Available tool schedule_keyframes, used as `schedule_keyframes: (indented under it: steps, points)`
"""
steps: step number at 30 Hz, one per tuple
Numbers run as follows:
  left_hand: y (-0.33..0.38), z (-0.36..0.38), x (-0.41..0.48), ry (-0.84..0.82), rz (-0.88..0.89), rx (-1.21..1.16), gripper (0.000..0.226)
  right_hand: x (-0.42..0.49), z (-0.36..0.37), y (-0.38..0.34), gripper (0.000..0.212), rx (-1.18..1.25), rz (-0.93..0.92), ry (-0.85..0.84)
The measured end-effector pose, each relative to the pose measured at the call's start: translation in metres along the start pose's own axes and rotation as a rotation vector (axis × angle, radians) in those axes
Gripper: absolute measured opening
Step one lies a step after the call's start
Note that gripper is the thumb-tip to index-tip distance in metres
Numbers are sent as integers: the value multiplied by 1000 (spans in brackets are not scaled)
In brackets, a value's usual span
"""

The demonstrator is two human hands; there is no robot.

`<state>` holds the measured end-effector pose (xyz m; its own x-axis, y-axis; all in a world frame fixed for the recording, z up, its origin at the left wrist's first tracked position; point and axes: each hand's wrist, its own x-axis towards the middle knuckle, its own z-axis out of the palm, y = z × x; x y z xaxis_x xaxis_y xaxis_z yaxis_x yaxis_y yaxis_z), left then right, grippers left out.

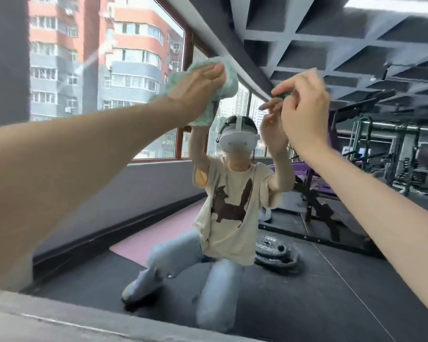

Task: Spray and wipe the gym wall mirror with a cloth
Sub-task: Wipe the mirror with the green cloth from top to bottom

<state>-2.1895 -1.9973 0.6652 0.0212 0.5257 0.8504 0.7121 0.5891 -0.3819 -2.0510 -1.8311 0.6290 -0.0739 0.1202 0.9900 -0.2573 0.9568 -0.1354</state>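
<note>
Mirror (331,243) fills the head view in front of me. The cloth (229,81) sits high on the glass under my left hand (195,82), whose fingers lie together and mostly straight, pressing it flat. My right hand (304,112) is up beside it, fingers loosely curled at the glass; I cannot tell whether they pinch anything. Bare fingertips there could smear the glass, and too light a press could let the bunched cloth slip down.
</note>
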Motion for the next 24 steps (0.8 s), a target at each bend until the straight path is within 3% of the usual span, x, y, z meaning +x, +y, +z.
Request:
schedule_keyframes:
  steps: [6,13,17,20,24]
  points:
    - [14,20,18,156,-189,-165,66,9,-16,11,32,-15,-54,77]
    - [-6,-3,71,101,-262,-145,75,15,-31,24,28,-142,30,73]
    - [5,-9,80,107,-289,-10,54,23,-29,23,26,-192,109,28]
    - [39,16,50,194,-110,30,56,25,-32,19,27,-96,243,13]
    - [95,54,-19,-40,372,186,58,22,-42,16,27,-116,259,21]
